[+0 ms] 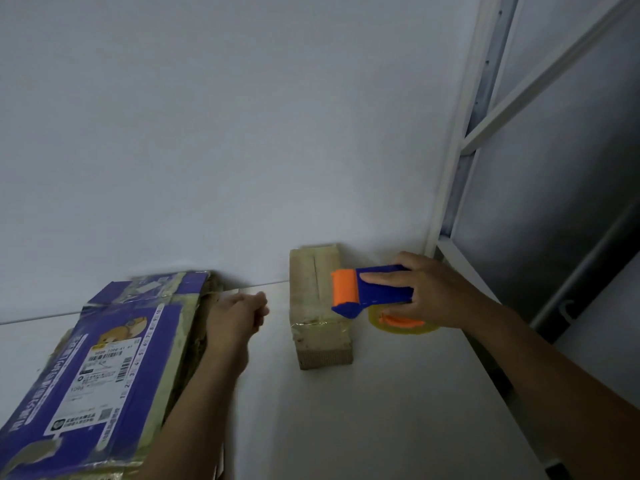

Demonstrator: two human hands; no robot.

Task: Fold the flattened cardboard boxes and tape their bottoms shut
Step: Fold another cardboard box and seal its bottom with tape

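Observation:
A small brown cardboard box [320,310] stands folded on the white floor against the wall, with clear tape along its top seam. My right hand [429,292] grips a blue and orange tape dispenser [374,289] beside the box's right edge; its roll of clear tape [403,323] hangs below. My left hand [239,315] hovers to the left of the box with its fingers curled and nothing in it. A flattened purple printed cardboard box [104,368] with a shipping label lies at the lower left, on top of other flattened cardboard.
A white wall [242,133] rises right behind the boxes. A white metal frame with grey panels [519,168] stands at the right. Bare white floor [346,427] stretches in front of the small box.

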